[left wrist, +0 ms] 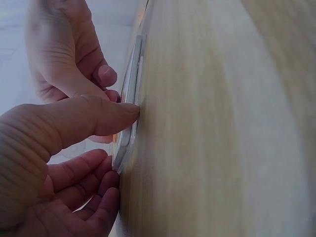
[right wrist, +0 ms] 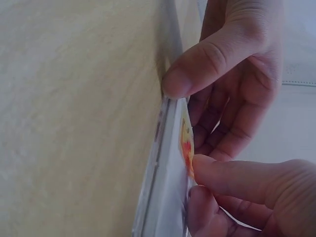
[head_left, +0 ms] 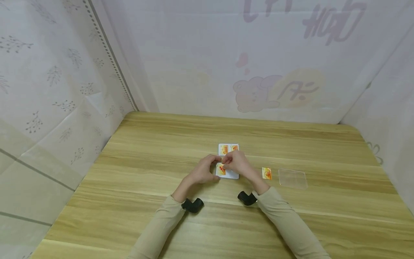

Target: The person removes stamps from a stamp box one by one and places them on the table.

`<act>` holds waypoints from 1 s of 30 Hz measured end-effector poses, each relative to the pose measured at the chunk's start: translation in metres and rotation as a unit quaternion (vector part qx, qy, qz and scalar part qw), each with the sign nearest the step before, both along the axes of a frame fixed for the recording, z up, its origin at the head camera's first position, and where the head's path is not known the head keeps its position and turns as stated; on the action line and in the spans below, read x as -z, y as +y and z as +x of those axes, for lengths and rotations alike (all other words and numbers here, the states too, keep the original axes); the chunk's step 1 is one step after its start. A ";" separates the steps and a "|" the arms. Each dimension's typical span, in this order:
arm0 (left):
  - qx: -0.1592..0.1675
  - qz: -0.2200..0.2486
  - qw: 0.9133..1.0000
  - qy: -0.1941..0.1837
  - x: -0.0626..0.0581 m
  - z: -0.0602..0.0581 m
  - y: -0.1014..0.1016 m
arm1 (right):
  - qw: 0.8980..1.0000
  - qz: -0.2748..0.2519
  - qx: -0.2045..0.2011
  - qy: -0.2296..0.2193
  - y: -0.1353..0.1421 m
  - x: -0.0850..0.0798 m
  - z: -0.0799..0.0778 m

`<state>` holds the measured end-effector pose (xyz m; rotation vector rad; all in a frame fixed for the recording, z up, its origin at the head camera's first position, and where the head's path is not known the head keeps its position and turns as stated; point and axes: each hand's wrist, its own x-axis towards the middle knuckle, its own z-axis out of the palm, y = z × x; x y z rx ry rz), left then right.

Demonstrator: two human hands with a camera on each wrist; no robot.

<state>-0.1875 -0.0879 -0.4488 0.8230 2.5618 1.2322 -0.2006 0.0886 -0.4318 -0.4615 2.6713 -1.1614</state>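
Observation:
A thin white rectangular panel (head_left: pixel 230 175) with a clear layer at its edge lies on the table in front of me. On its left part is a small orange-and-yellow picture piece (right wrist: pixel 186 148). My left hand (head_left: pixel 203 169) holds the panel between the thumb, at its near edge, and the fingers, at its far side. My right hand (head_left: pixel 237 162) reaches over the panel and pinches the edge of the picture piece between thumb and index finger. Just beyond lies a second white panel (head_left: pixel 229 145) with two similar orange pictures, partly covered by the right hand.
Right of the hands, a loose orange-and-yellow picture piece (head_left: pixel 266 173) lies on the wooden table (head_left: pixel 155 144). Beside it is a clear plastic rectangular sheet or cover (head_left: pixel 292 178). Printed curtains (head_left: pixel 181 64) stand behind the table and along both sides.

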 end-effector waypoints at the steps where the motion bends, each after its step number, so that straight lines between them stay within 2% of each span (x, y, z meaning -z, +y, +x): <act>1: 0.000 0.001 1.000 0.001 0.000 0.000 0.000 | 1.000 0.001 0.002 0.000 0.000 0.000 0.000; 19: -0.003 -0.005 1.000 -0.002 -0.001 0.001 0.000 | 0.999 0.032 0.025 -0.026 -0.007 -0.003 0.000; 30: -0.005 -0.008 1.000 -0.006 0.000 0.000 0.001 | 1.000 0.013 0.014 0.000 -0.004 0.001 0.001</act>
